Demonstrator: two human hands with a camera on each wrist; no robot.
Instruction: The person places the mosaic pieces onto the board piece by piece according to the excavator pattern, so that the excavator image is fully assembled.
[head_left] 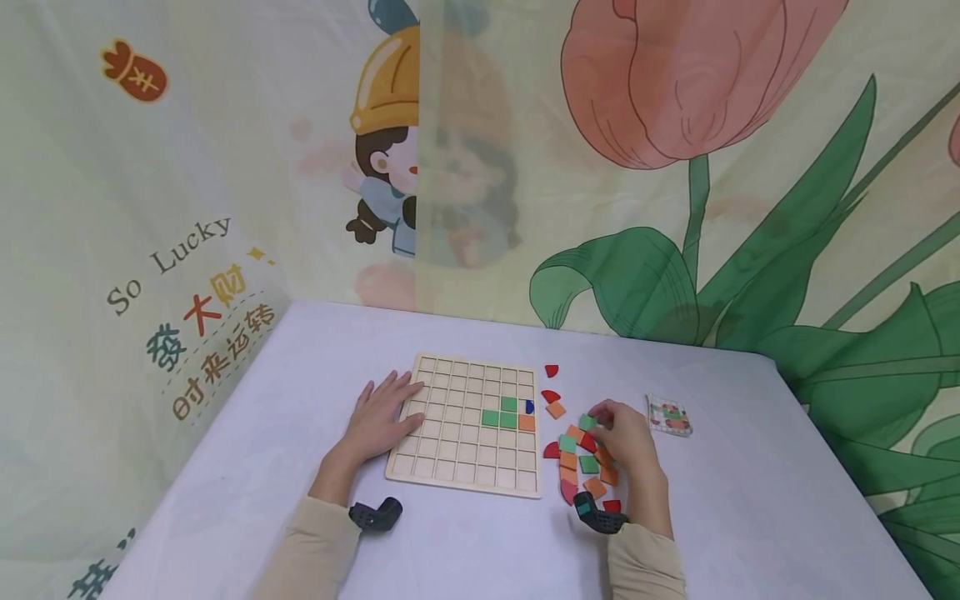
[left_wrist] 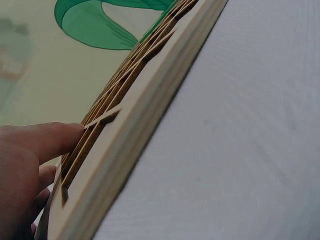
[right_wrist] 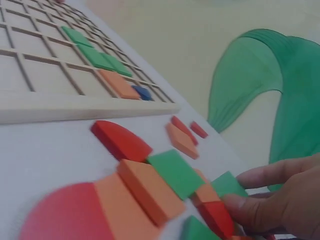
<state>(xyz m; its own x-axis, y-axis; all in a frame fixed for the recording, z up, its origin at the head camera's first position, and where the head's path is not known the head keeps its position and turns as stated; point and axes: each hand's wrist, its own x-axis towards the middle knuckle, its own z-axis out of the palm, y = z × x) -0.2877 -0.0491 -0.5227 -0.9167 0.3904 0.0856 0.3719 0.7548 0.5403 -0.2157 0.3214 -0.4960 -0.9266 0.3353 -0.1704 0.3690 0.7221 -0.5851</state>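
A printed cloth [head_left: 483, 292] hangs beyond the gridded board [head_left: 446, 450], and a small patterned card [head_left: 669, 415] lies on the table [head_left: 750, 500] well to the board's right. Between them, a black wrist camera [head_left: 597, 515] partly covers the loose pieces [head_left: 567, 461]. There the right hand [head_left: 628, 437] pinches a green square [right_wrist: 227, 184]; the left hand [head_left: 381, 417], fingers spread, rests on the board's left edge. The board is pale wood with shallow square cells. Toward its right edge sit three green squares [head_left: 490, 418], one orange square [head_left: 527, 422] and one blue piece [head_left: 530, 407]. The loose pieces overlap too much to count.
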